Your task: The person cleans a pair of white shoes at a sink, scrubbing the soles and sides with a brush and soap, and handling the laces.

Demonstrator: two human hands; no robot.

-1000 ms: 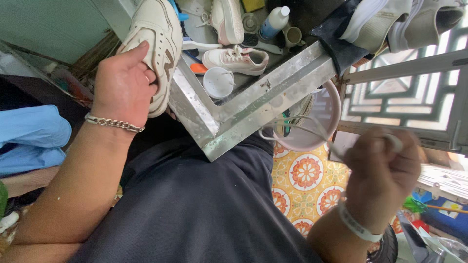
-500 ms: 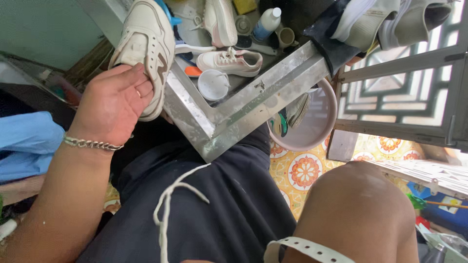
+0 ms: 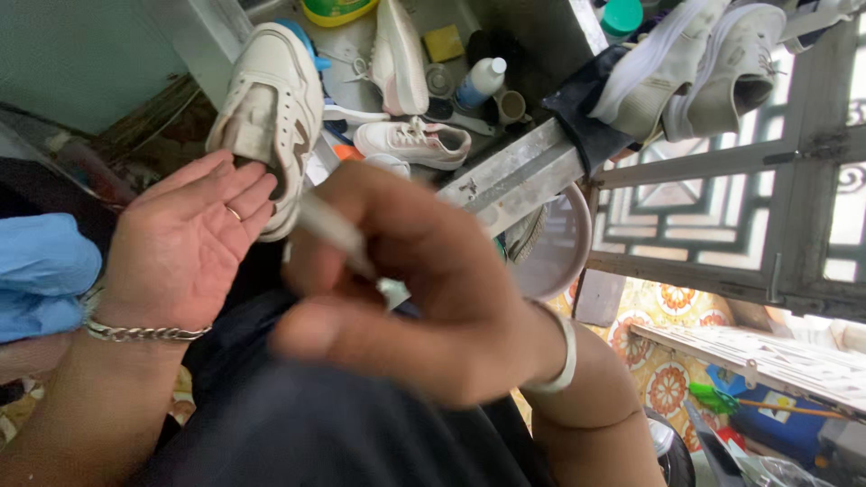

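Note:
My left hand [image 3: 185,243] lies palm up with the fingers spread, its fingertips at the side of a white sneaker with a brown mark [image 3: 271,108] that leans on the metal tray's edge [image 3: 523,167]. It wears a chain bracelet and a ring. My right hand [image 3: 406,289] is close to the camera and blurred, curled around a white shoelace [image 3: 329,230] that runs toward the left palm. A pale band sits on its wrist.
Inside the tray are a small pink-white sneaker [image 3: 413,142], another pale shoe [image 3: 397,54], a spray bottle [image 3: 478,81] and small cups. Two white shoes [image 3: 695,63] hang on the metal window grille [image 3: 722,216]. A pink basin [image 3: 555,248] sits below; blue cloth [image 3: 41,271] at left.
My left hand let go of the sneaker and turned palm up. My right hand swung from the lower right to the centre, carrying the white lace toward the left palm.

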